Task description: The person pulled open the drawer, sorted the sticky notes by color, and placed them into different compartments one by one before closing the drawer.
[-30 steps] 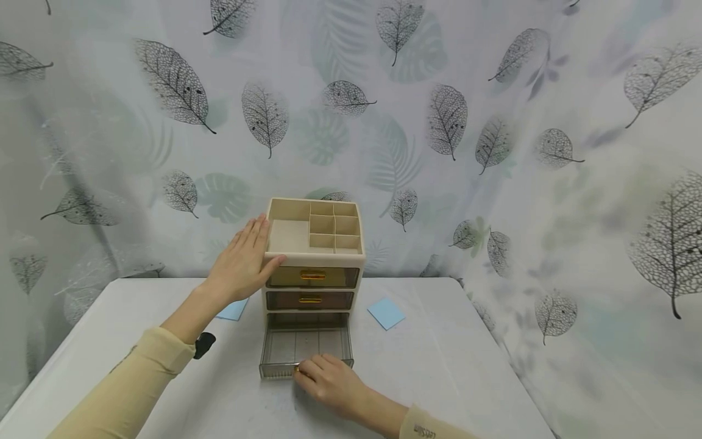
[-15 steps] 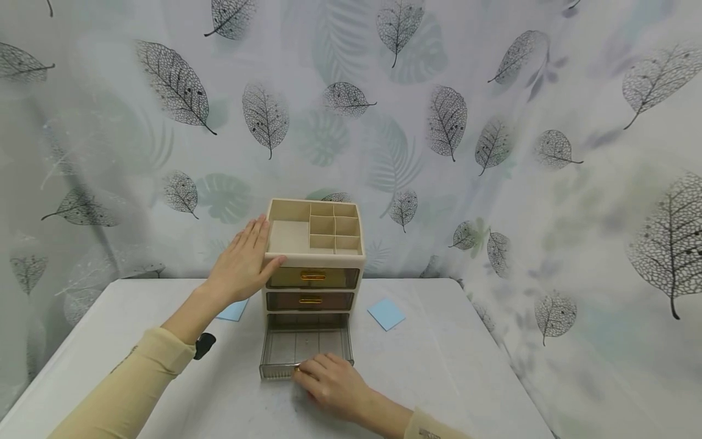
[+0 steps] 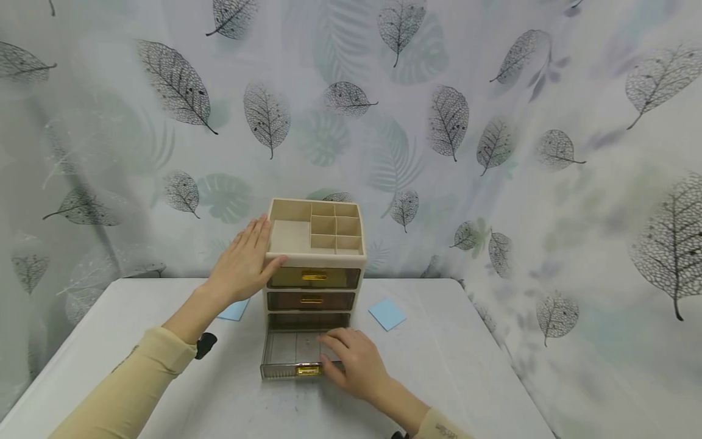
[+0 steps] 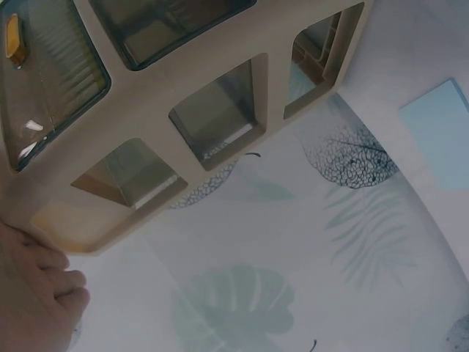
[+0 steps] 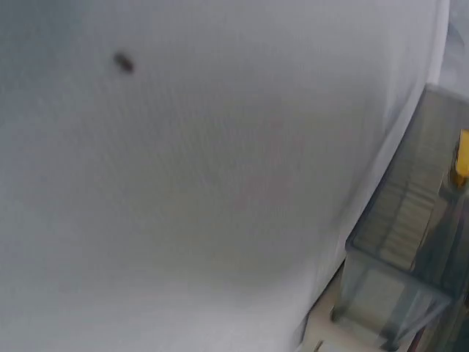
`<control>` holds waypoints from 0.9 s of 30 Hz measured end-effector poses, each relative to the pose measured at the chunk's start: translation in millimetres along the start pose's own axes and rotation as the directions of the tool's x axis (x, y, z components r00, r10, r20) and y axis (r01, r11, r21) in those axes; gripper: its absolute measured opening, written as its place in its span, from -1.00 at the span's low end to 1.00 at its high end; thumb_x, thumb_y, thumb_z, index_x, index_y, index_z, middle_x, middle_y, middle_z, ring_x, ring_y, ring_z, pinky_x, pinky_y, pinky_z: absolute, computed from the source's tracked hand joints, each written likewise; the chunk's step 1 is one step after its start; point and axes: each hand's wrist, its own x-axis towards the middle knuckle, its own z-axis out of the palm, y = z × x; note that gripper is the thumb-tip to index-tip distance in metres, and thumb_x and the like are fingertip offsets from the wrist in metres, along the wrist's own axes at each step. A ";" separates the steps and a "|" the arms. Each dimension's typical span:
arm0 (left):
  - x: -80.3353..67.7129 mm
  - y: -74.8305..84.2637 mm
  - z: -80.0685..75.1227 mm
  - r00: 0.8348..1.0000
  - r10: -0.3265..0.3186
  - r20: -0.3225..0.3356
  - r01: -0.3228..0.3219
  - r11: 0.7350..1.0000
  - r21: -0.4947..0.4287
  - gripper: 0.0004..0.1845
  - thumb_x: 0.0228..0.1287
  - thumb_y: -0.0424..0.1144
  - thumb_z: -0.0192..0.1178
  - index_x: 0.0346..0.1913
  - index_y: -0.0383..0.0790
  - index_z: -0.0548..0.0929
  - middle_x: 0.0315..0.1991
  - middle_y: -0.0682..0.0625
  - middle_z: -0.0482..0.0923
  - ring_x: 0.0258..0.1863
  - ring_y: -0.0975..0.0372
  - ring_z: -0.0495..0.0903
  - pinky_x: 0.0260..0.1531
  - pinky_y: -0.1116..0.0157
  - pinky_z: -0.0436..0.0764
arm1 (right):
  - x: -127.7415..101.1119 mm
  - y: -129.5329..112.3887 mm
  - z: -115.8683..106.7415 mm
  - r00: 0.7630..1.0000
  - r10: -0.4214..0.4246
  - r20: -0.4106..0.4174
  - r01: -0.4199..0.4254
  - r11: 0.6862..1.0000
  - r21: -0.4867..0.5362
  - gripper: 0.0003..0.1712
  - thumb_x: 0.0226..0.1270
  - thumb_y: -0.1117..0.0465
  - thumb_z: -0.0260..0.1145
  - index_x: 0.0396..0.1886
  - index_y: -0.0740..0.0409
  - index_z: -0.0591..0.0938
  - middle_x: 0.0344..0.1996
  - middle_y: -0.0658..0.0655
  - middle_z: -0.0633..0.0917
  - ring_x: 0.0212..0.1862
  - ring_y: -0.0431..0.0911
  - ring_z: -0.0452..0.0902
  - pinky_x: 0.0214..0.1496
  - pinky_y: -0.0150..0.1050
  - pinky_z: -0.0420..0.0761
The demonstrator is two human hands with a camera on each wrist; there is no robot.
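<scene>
Drawer (image 3: 298, 356) stands open above white table (image 3: 439, 366), leaf-printed curtain (image 3: 493, 122) behind.

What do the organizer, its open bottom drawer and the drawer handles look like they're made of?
Organizer: likely matte beige plastic, with smooth moulded walls and dividers.
Bottom drawer: smoky see-through plastic, as its ribbed floor shows through.
Handles: shiny gold, either metal or coated plastic; the pictures can't settle it.
</scene>
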 end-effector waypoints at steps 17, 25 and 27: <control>-0.2 0.9 -1.9 1.000 0.003 0.005 -0.003 1.000 0.006 -0.05 0.63 0.21 -0.11 0.65 -0.46 -0.19 0.68 -0.33 -0.25 0.66 -0.16 -0.22 0.60 -0.14 -0.07 | -19.9 52.4 -9.6 0.931 0.357 -0.080 -0.348 0.932 0.103 -0.71 0.29 0.32 0.44 0.01 0.21 0.73 -0.13 0.06 0.73 -0.22 -0.06 0.67 -0.27 -0.24 0.70; -0.1 1.1 -1.9 1.000 0.006 -0.004 -0.006 1.000 0.002 -0.06 0.63 0.19 -0.09 0.64 -0.47 -0.16 0.67 -0.34 -0.22 0.66 -0.16 -0.21 0.60 -0.13 -0.07 | -31.5 82.5 -10.4 0.880 0.461 -0.116 -0.451 0.886 0.104 -0.71 0.26 0.38 0.47 -0.01 0.21 0.74 -0.21 0.07 0.74 -0.27 -0.08 0.66 -0.31 -0.25 0.66; 0.0 1.1 -1.7 1.000 0.009 -0.006 -0.009 1.000 0.002 -0.06 0.63 0.19 -0.09 0.64 -0.47 -0.15 0.67 -0.34 -0.21 0.66 -0.16 -0.20 0.60 -0.13 -0.06 | -33.6 89.2 -11.8 0.860 0.499 -0.108 -0.490 0.866 0.105 -0.70 0.27 0.38 0.47 0.00 0.22 0.73 -0.21 0.09 0.74 -0.27 -0.05 0.67 -0.31 -0.24 0.66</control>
